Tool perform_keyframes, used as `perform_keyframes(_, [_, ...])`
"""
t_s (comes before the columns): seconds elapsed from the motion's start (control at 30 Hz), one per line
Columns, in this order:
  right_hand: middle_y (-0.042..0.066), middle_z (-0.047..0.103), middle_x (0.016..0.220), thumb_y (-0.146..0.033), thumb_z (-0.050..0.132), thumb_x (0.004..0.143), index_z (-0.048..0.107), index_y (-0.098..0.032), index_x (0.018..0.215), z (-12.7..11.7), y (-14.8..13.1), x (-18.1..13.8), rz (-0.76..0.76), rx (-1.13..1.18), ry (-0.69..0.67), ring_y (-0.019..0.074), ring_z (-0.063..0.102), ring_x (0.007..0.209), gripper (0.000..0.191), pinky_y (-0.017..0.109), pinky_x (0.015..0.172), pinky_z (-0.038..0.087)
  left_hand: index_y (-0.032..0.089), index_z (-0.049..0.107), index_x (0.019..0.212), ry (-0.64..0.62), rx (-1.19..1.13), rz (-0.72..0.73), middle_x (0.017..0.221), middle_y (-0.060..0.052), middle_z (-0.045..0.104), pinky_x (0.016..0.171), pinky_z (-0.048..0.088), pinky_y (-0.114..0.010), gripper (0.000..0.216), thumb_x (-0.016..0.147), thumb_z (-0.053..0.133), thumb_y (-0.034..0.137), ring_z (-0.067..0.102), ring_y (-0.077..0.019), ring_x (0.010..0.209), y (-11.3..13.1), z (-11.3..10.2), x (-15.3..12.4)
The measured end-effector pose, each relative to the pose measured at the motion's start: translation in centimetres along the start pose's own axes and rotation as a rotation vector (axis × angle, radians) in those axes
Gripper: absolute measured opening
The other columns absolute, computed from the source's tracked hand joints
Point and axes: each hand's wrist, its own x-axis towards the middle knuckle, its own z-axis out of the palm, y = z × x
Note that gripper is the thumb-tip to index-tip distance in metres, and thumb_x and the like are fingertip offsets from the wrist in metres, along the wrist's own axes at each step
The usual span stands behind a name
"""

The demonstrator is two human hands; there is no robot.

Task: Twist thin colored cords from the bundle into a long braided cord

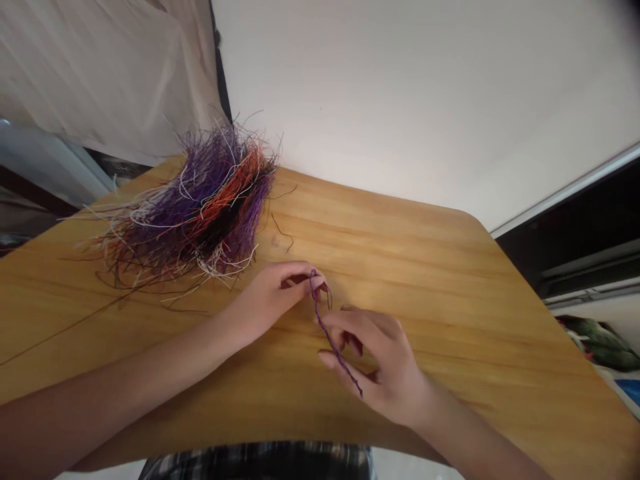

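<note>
A thin purple strand (330, 337) runs between both of my hands above the wooden table (450, 280). My left hand (280, 290) pinches its upper end, where the strand curls into a small loop at the fingertips. My right hand (377, 363) has its fingers curled around the lower part, and the strand's tail crosses over the fingers. A tangled pile of purple, orange, black and white strands (200, 203) lies on the table beyond my left hand.
A loose dark strand (283, 237) lies beside the pile. A white wall stands behind the table. Beige cloth (100, 73) hangs at the upper left. Dark shelving (580, 253) sits past the table's right edge.
</note>
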Motion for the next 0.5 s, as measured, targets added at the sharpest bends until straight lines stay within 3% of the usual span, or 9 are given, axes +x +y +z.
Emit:
perform_keyframes(0.13, [0.0,0.061,0.074,-0.009,0.06,0.084,0.061,-0.019,0.103,-0.9,-0.8,0.4,0.018,0.087,0.23,0.0106,0.056,0.061,0.022,0.024,0.056,0.046,0.016,0.065,0.079,-0.139,0.052,0.008,0.08,-0.001,0.068,0.07,0.042,-0.025,0.022,0.088,0.05,0.029,0.06,-0.0169,0.078,-0.1,0.4,-0.2])
perform_keyframes(0.27, [-0.003,0.055,0.059,-0.022,0.06,0.087,0.066,-0.018,0.084,-2.5,-1.1,3.2,0.332,0.263,0.344,0.0076,0.048,0.045,0.008,0.021,0.04,0.037,0.015,0.066,0.081,-0.334,0.023,0.025,0.081,-0.002,0.069,0.07,0.043,-0.024,0.023,0.09,0.051,0.029,0.061,-0.0159,0.078,0.3,0.8,-0.8])
perform_keyframes(0.33, [-0.007,0.043,0.048,-0.029,0.059,0.087,0.066,-0.018,0.087,-3.1,-0.4,5.3,0.443,0.341,0.308,0.0067,0.037,0.04,0.013,0.021,0.038,0.03,0.015,0.067,0.081,-0.494,-0.01,0.019,0.082,-0.003,0.07,0.071,0.043,-0.023,0.025,0.091,0.051,0.031,0.062,-0.0153,0.078,0.8,1.0,-1.2])
perform_keyframes(0.4, [-0.008,0.039,0.046,-0.026,0.058,0.087,0.067,-0.017,0.088,-3.1,0.6,7.1,0.454,0.324,0.261,0.0067,0.032,0.041,0.013,0.021,0.039,0.028,0.016,0.068,0.08,-0.635,-0.047,-0.006,0.085,-0.004,0.071,0.072,0.043,-0.023,0.026,0.092,0.05,0.031,0.063,-0.0154,0.081,1.3,1.1,-1.5])
perform_keyframes(0.5, [-0.007,0.042,0.05,-0.019,0.054,0.086,0.069,-0.016,0.085,-2.2,2.6,8.7,0.475,0.218,0.074,0.0071,0.032,0.043,0.015,0.022,0.042,0.027,0.016,0.068,0.082,-0.717,-0.108,-0.062,0.085,-0.004,0.072,0.07,0.042,-0.022,0.027,0.092,0.049,0.031,0.063,-0.015,0.08,1.8,1.1,-2.0])
